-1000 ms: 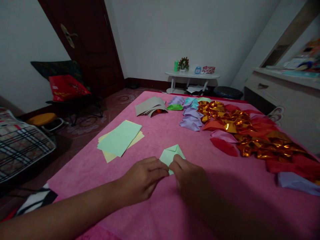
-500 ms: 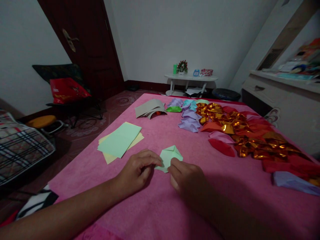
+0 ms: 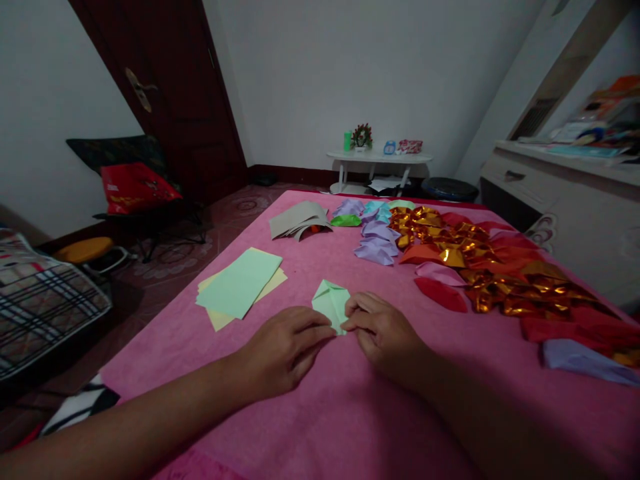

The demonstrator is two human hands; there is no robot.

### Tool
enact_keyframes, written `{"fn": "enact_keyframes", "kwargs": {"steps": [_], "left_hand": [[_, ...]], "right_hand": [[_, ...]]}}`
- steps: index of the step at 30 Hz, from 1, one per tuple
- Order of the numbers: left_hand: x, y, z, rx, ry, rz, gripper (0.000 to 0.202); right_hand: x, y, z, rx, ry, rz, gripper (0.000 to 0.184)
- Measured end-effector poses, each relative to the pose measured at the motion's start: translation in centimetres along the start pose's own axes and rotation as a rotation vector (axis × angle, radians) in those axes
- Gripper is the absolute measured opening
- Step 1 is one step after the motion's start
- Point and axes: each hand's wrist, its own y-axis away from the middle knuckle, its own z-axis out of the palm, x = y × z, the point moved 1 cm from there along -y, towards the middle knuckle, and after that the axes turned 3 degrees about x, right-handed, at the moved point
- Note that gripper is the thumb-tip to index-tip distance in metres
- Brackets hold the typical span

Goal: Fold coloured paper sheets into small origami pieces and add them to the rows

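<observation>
A partly folded sheet of light green paper (image 3: 331,304) lies on the pink cloth (image 3: 300,427), its far corners creased inward to a blunt point. My left hand (image 3: 290,347) is closed at its near left edge, fingertips on the paper. On the other side, my right hand (image 3: 383,333) pinches the near right edge between thumb and fingers. Both sets of fingertips almost meet at the near edge and cover part of it. Flat light green sheets (image 3: 243,283) rest crosswise over yellow sheets (image 3: 220,320), to the left of my hands.
Grey sheets (image 3: 300,219) curl at the table's far left. Folded purple papers (image 3: 376,250), shiny gold foil pieces (image 3: 453,255) and red papers (image 3: 440,295) spread along the right. Beyond stand a small white table (image 3: 380,157), a chair with a red bag (image 3: 137,190), and a cabinet (image 3: 560,200).
The folded green paper has turned, its peak now pointing more to the left. My right hand has shifted right and a little up, and my left hand slightly right with the paper.
</observation>
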Motion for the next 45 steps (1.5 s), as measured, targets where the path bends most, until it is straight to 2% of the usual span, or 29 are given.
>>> {"fn": "enact_keyframes", "kwargs": {"steps": [3,6,11,14,18,26,34,40,45], "left_hand": [[-0.7,-0.8,-0.1,-0.062,-0.081,0.0,0.026],[-1.2,-1.6,-0.1,-0.093,-0.196,0.09,0.022],[-0.8,-2.1,0.1,-0.061,-0.309,0.313,0.02],[-0.1,-1.9,0.2,-0.033,-0.325,0.347,0.02],[0.1,-1.6,0.5,-0.033,-0.266,0.238,0.019],[-0.6,-1.5,0.9,0.013,0.033,-0.073,0.019],[-0.6,-1.8,1.3,0.065,0.135,-0.282,0.01],[-0.6,-2.1,1.4,0.064,0.107,-0.348,0.009],[-0.4,-2.3,1.2,0.03,-0.005,-0.367,0.013]], "right_hand": [[0.3,0.0,0.4,0.033,-0.063,0.04,0.027],[0.8,-0.1,0.5,0.054,-0.129,0.069,0.026],[1.1,-0.1,0.5,0.066,-0.162,0.102,0.021],[1.0,0.0,0.5,0.061,-0.175,0.103,0.019],[0.7,0.1,0.7,0.062,-0.208,0.171,0.017],[0.3,0.5,1.2,0.065,-0.139,0.336,0.016],[0.0,0.5,1.2,0.066,-0.106,0.332,0.019],[0.1,0.5,1.3,0.056,-0.098,0.355,0.015],[-0.2,0.5,1.1,0.05,-0.076,0.348,0.015]]}}
